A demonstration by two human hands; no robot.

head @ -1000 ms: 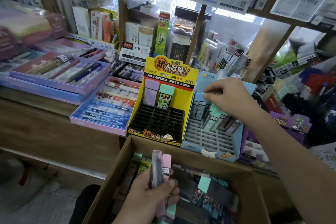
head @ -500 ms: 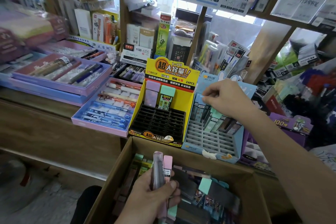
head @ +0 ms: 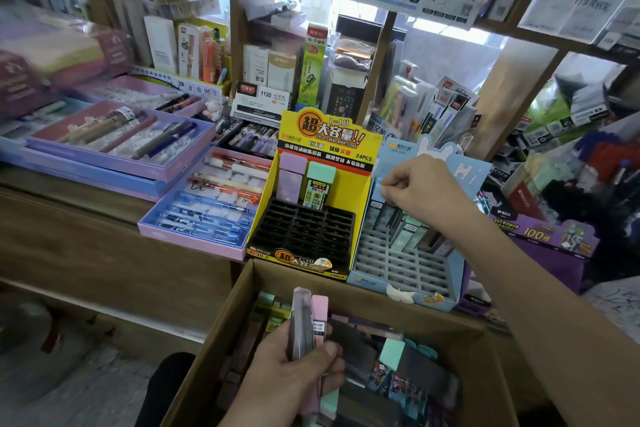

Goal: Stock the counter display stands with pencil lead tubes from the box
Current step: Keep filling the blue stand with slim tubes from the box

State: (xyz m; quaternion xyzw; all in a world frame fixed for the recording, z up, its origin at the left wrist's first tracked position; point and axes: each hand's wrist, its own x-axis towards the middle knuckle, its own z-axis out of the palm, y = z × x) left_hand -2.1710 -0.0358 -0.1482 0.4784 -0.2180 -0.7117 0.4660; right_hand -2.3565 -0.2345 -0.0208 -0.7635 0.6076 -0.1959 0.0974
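Crowded desk [head: 79, 215]; right hand [head: 426, 191] pinching a lead tube [head: 378, 190] at the back of the blue stand [head: 398, 267] — seat it upright, square into 1 slot; left hand [head: 294, 378] grips 2 tubes [head: 308, 322] over the box [head: 221, 340].

Display stands: 2, namely yellow stand [head: 360, 192] and blue stand [head: 452, 291]. Lead tubes in yellow stand: 2, namely purple tube [head: 290, 180] and mint tube [head: 320, 185]. Lead tubes in left hand [head: 294, 378]: 2, namely smoky tube [head: 302, 322] and pink tube [head: 320, 317]. Cardboard box [head: 221, 326]: 1.
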